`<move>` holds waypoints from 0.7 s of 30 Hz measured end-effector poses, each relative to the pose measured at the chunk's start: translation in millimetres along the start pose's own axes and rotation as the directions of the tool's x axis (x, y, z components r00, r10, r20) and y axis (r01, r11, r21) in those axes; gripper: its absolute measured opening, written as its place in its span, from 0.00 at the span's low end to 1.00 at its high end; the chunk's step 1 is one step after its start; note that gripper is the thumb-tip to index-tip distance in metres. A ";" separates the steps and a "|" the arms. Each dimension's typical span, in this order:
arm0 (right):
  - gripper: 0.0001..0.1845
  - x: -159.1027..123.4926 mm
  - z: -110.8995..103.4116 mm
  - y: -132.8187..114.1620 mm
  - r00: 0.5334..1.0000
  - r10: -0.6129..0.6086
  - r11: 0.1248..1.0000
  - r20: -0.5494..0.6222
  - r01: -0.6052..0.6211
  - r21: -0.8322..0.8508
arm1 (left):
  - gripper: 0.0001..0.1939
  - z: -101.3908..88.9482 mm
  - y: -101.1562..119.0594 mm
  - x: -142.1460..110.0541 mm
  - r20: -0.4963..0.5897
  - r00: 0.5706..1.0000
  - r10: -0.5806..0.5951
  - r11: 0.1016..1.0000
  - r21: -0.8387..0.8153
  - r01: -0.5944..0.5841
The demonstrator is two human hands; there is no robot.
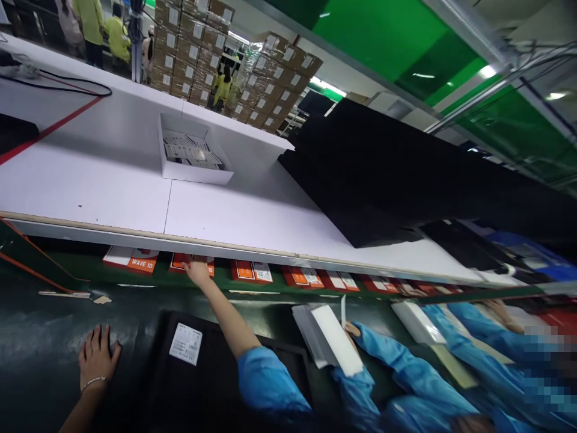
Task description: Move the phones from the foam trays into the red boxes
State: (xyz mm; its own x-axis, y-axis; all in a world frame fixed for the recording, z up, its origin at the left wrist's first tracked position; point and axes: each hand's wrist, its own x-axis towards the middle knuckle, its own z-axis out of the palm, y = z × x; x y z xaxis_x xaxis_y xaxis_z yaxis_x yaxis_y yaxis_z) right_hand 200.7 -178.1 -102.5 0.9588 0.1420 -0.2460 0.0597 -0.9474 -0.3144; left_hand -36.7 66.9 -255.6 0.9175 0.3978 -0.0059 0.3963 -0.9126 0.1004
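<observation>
My left hand (pixel 97 358) lies flat with fingers spread on the dark green work surface, a bracelet at its wrist. My right hand (pixel 198 272) reaches forward under the shelf edge and grips an orange-and-white box (pixel 179 264) lying in the channel there; its fingertips are partly hidden. Left of that box is another one (pixel 137 261) marked "WAVE 10". Between my arms, near me, sits a black tray (pixel 216 361) with a white printed label (pixel 186 344) on its left part.
Above the channel, a white shelf (pixel 112 186) carries an open white carton (pixel 198 174) of printed slips and a large black sheet (pixel 383 174). More orange boxes (pixel 252 270) line the channel. At right, co-workers' blue sleeves (pixel 396 355) and a white box (pixel 338 340) are close by.
</observation>
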 end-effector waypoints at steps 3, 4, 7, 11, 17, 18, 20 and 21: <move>0.22 -84.6 1.7 4.3 0.985 -0.072 0.971 -0.157 0.105 0.216 | 0.28 -3.5 0.3 -1.2 -0.053 0.998 0.032 0.997 0.077 -0.028; 0.21 -116.1 8.8 5.9 0.985 -0.100 0.956 -0.144 0.135 0.262 | 0.28 -4.8 0.2 -1.2 -0.042 0.998 0.036 0.996 0.083 -0.032; 0.17 -195.5 39.7 10.1 0.991 -0.132 0.975 0.008 0.128 0.180 | 0.27 -10.6 0.5 -1.1 -0.040 0.998 0.044 0.997 0.069 -0.041; 0.14 -239.1 69.0 9.8 0.987 -0.112 0.993 0.112 0.107 0.047 | 0.27 -20.4 1.9 -1.3 -0.078 0.995 0.056 0.997 0.051 -0.052; 0.20 -210.1 57.0 1.3 0.995 0.008 0.993 0.099 0.004 -0.122 | 0.28 -27.3 2.4 -0.2 -0.023 0.999 0.049 0.998 0.034 -0.048; 0.22 -202.0 54.0 0.6 0.995 0.043 0.989 0.094 -0.029 -0.148 | 0.28 -27.6 2.2 -0.2 -0.027 0.998 0.054 0.998 0.030 -0.053; 0.27 -189.7 51.1 -1.0 0.990 0.091 0.983 0.104 -0.072 -0.171 | 0.28 -27.8 2.1 -0.8 -0.050 0.997 0.056 0.998 0.024 -0.055; 0.28 -186.6 51.2 -2.2 0.988 0.106 0.981 0.112 -0.086 -0.172 | 0.27 -27.6 2.2 -1.1 -0.063 0.996 0.058 0.998 0.023 -0.057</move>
State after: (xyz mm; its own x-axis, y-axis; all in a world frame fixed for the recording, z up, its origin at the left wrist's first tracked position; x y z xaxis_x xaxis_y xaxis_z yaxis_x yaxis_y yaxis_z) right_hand 7.5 -187.8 -102.8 0.9226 0.0719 -0.3789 0.0239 -0.9912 -0.1300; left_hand -37.9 67.1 -228.0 0.9350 0.3492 0.0624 0.3443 -0.9356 0.0777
